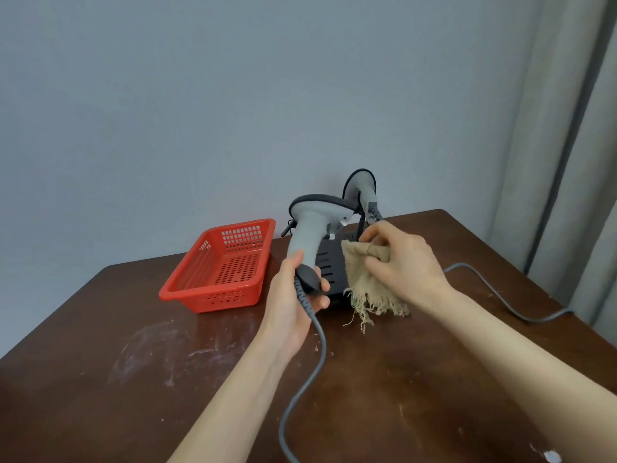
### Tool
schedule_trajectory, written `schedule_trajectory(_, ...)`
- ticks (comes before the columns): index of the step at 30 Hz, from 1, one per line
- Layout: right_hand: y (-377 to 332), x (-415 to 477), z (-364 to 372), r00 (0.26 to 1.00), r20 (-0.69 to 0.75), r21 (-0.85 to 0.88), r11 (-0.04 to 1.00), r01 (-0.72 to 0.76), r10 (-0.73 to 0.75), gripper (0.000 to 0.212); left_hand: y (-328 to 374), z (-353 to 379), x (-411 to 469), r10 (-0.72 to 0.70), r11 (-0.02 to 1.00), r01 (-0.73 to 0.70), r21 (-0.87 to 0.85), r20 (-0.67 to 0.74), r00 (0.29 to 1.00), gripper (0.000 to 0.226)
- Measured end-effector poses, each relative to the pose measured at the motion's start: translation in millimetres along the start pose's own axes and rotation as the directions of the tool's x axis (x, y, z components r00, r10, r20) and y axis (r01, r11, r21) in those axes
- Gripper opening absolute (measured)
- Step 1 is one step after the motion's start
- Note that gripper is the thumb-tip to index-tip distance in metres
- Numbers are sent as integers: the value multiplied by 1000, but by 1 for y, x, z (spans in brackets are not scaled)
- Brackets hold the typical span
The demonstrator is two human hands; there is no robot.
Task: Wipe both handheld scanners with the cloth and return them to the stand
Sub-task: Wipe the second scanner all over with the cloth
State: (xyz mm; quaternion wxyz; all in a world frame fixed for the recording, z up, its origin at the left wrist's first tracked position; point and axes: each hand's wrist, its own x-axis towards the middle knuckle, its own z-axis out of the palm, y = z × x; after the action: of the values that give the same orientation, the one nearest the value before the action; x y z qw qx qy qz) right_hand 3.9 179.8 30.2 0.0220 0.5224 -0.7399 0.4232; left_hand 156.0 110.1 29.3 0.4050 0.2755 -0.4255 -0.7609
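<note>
The left grip (297,295), a bare hand, is clamped round the bottom of the handle of the first scanner (310,225). It holds the scanner up in the air with its head on top. The scanner's grey cable (320,355) hangs down toward 6 o'clock, over the brown bench (133,362). The right grip (400,262), the other bare hand, is pinched on the cloth (370,285), a tan rag with loose threads at the bottom. The cloth hangs at 3 o'clock of the first scanner, just beside its handle. I cannot tell if the two touch.

The black stand (329,262) sits on the bench right behind both hands. The second scanner (362,188) sits up on the stand at 1 o'clock of the first one, and its own cable (494,295) runs off toward 3 o'clock. A red basket (220,300) lies on the bench at 9 o'clock of the stand.

I think the job is not past the middle. One scanner is out and the cloth is ready next to it, so wiping this one looks like the step in hand. The view does not show if the second scanner is clean or not. For sure, the first scanner needs its rub done and must go back on the stand. The second one may need to come off, get a wipe and go back too
</note>
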Motion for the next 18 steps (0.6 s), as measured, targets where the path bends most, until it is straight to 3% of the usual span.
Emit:
schedule_trajectory(3,-13,12,-3,975,-208,43,995,85,-74,23,-5,1,-4,-14,999,12,29,66,998,26)
schedule_trajectory(6,-19,20,-3,957,-266,-17,993,120,-120,21,-16,5,-6,23,997,-32,68,138,990,34)
schedule_trajectory(9,-21,18,3,978,-161,-52,991,126,-133,24,-25,9,-5,62,996,-72,53,172,983,35)
schedule_trajectory(14,-35,-7,6,958,80,21,961,276,-277,30,-27,9,-5,81,997,-80,-18,175,981,36)
schedule_trajectory(18,-25,19,-2,988,-38,-163,976,144,-153,26,-31,10,-9,35,999,-36,3,151,988,37)
